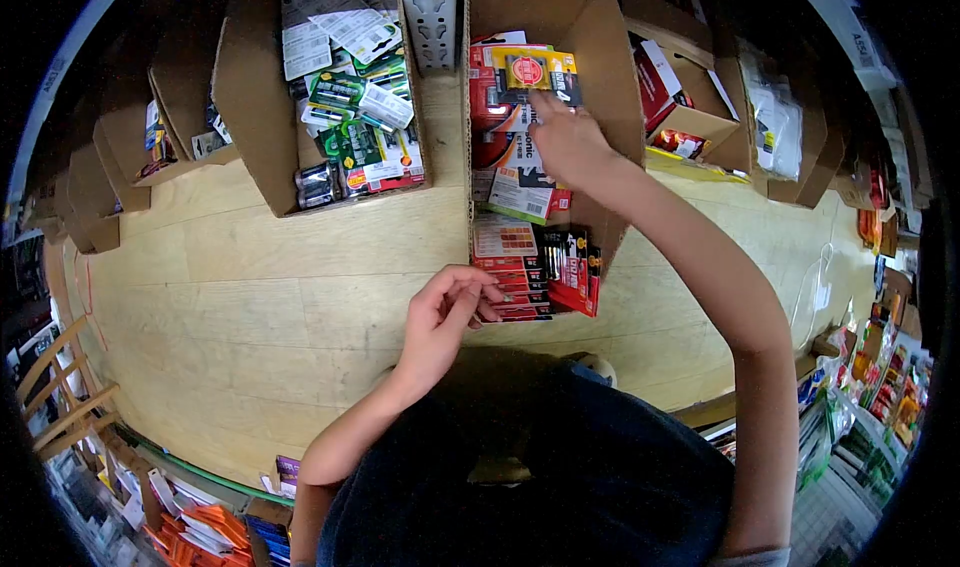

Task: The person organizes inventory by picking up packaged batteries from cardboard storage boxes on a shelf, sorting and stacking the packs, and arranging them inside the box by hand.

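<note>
Wood floor (260, 287) below. Box (603, 77) at 12 o'clock: our right hand (568, 142), fingers extended, slightly apart, at the yellow pack (528, 71). Our left hand (436, 317), loosely curled, beside red packs (522, 292) at the near end; contact unclear.

Partly readable “sonic” on a red-and-white pack (518, 151)

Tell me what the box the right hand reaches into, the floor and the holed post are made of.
The box looks like matte cardboard: plain brown, thin-walled. The floor seems wood or wood-look sheet, faintly glossy: grain and plank seams show. The post is probably painted metal, judging by its punched slots.
</note>
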Demonstrator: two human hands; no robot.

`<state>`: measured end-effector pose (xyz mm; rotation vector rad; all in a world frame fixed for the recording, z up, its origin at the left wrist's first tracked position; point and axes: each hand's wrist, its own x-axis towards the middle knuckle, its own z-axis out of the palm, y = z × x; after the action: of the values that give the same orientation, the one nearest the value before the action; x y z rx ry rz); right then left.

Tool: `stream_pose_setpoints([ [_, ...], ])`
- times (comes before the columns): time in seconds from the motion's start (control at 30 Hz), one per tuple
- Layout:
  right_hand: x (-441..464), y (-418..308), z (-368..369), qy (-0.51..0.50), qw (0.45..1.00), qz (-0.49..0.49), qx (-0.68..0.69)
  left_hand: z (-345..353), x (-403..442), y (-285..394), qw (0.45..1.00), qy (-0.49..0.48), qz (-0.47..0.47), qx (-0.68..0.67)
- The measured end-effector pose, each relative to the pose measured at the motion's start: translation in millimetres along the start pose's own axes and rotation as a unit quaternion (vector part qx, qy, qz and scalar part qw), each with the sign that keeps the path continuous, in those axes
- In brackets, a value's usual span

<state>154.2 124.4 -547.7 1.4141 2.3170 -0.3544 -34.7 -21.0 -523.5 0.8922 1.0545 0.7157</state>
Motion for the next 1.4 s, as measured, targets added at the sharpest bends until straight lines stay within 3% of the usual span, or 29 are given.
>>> stream_pose_setpoints([
  [0.07, 8, 2, -7, -0.060, 0.985, 0.100, -0.127, 2, 1, -1, 1.000, -0.006, 0.002, 0.005],
  [0.23, 25, 3, -14, -0.140, 0.965, 0.125, -0.185, 3, 1, -4, 1.000, -0.006, -0.001, -0.003],
  [0.33, 25, 12, -19, -0.094, 0.976, 0.129, -0.150, 2, -1, -5, 1.000, -0.002, 0.007, 0.010],
  [0.4, 27, 25, -22, 0.036, 0.976, 0.153, -0.149, 1, -2, -5, 1.000, 0.001, 0.006, 0.005],
  [0.47, 25, 29, -43, 0.029, 0.984, 0.154, -0.082, 2, -2, -4, 1.000, 0.000, 0.007, 0.001],
  [0.53, 27, 27, -53, -0.095, 0.984, 0.152, -0.018, 3, 0, -4, 1.000, 0.002, -0.002, 0.002],
  [0.6, 22, 24, -45, -0.076, 0.987, 0.137, -0.019, 4, 0, -4, 1.000, -0.004, 0.001, 0.003],
  [0.7, 20, 28, -37, 0.129, 0.986, 0.075, -0.077, 4, 0, -6, 1.000, -0.005, 0.004, -0.008],
  [0.87, 24, 17, -57, 0.150, 0.985, 0.057, -0.064, 3, -1, -7, 1.000, -0.001, 0.008, -0.012],
  [0.93, 18, 2, -64, -0.117, 0.993, 0.018, 0.017, 4, -1, -8, 1.000, -0.004, 0.006, -0.014],
  [1.17, 39, 26, -42, -0.016, 0.989, 0.081, 0.120, 3, -1, -9, 1.000, 0.003, 0.004, -0.009],
  [1.23, 54, 44, -35, 0.138, 0.980, 0.082, 0.121, 2, -1, -8, 1.000, 0.000, 0.000, -0.014],
  [1.27, 57, 46, -37, 0.140, 0.979, 0.083, 0.121, 2, -1, -8, 1.000, -0.001, 0.001, -0.013],
  [1.33, 61, 51, -41, 0.019, 0.991, 0.056, 0.121, 2, 0, -9, 1.000, -0.005, 0.007, -0.014],
  [1.4, 67, 52, -22, 0.019, 0.996, 0.034, 0.086, 2, 0, -10, 1.000, -0.005, 0.005, -0.015],
])
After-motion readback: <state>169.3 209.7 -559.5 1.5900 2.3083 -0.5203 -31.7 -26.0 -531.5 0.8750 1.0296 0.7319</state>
